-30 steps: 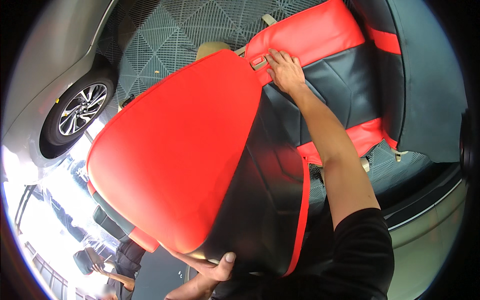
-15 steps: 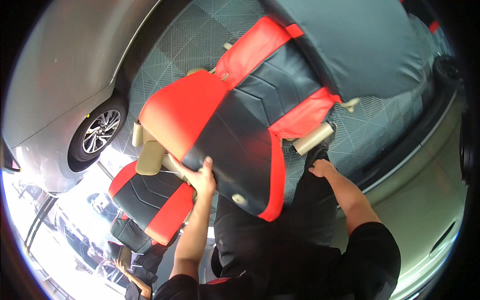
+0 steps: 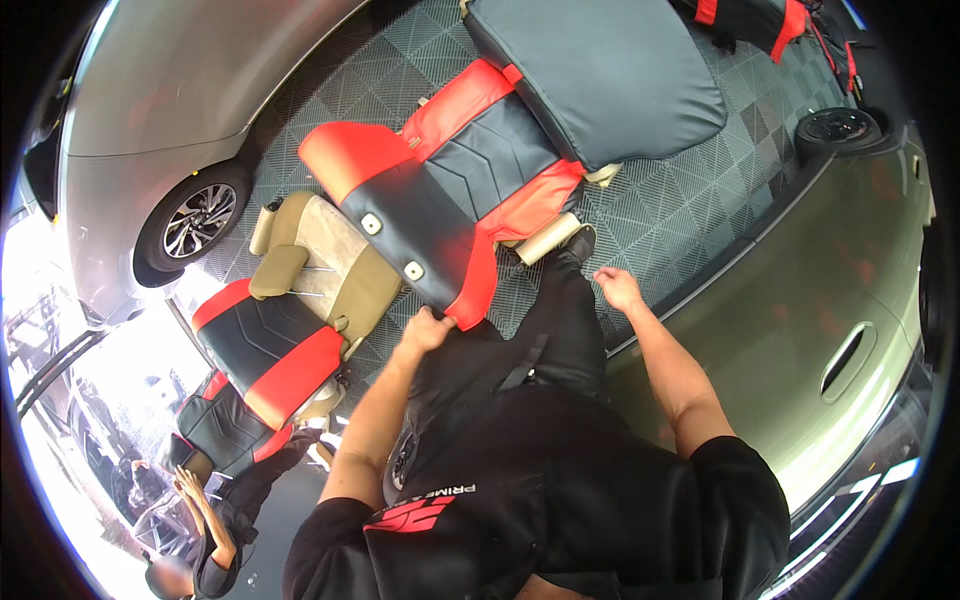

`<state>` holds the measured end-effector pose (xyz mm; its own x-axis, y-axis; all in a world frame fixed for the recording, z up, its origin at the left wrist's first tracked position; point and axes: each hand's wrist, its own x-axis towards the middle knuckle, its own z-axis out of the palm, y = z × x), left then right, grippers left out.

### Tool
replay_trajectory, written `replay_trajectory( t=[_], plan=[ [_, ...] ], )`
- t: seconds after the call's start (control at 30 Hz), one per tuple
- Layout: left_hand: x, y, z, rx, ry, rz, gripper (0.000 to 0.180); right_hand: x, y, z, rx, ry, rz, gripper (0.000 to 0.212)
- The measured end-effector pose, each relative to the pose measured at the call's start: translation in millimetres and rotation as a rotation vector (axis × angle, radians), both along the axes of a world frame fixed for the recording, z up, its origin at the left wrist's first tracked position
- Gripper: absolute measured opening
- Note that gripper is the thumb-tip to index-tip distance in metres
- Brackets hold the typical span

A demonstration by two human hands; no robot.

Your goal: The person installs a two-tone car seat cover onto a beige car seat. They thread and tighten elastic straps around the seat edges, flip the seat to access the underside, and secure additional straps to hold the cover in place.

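Observation:
In front of me is a car seat with a black and red cover. Its backrest (image 3: 395,205) leans toward me, showing two pale round headrest sockets on its top end. My left hand (image 3: 430,328) is closed on the red corner of this backrest's cover, by my thigh. The quilted seat base (image 3: 490,160) lies beyond, joined to the backrest. My right hand (image 3: 618,287) hangs above the floor next to my leg, its fingers curled in, with nothing visible in them. It is apart from the seat.
A plain black seat back (image 3: 600,75) stands beyond. To the left are an uncovered beige seat (image 3: 335,245) with headrest and another black-red seat (image 3: 270,340). A grey car (image 3: 190,90) and a green car (image 3: 760,370) flank me. A co-worker (image 3: 215,530) handles a seat at lower left.
The backrest has tipped, so its socketed top end now shows. My left hand has moved from its face to its red corner. My right hand has come away from my leg.

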<state>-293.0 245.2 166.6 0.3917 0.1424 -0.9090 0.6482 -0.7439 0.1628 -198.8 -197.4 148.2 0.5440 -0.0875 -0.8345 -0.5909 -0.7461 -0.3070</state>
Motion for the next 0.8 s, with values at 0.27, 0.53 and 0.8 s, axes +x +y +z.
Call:
replay_trajectory(
  t=[0.27, 0.53, 0.8],
  plan=[
    [-31.3, 143.4, 0.2, -0.306, -0.475, 0.582, 0.040, -137.4, 112.4, 35.7, 0.007, 0.076, -0.003, 0.044],
    [-122.3, 296.0, -52.5, -0.173, -0.530, -0.859, 0.030, -166.7, 156.5, 75.2, 0.103, -0.157, -0.382, 0.039],
    [11.3, 106.1, 94.4, -0.118, -0.082, -0.359, 0.026, -185.6, 95.0, 5.6, 0.172, -0.042, -0.909, 0.024]
  ],
)
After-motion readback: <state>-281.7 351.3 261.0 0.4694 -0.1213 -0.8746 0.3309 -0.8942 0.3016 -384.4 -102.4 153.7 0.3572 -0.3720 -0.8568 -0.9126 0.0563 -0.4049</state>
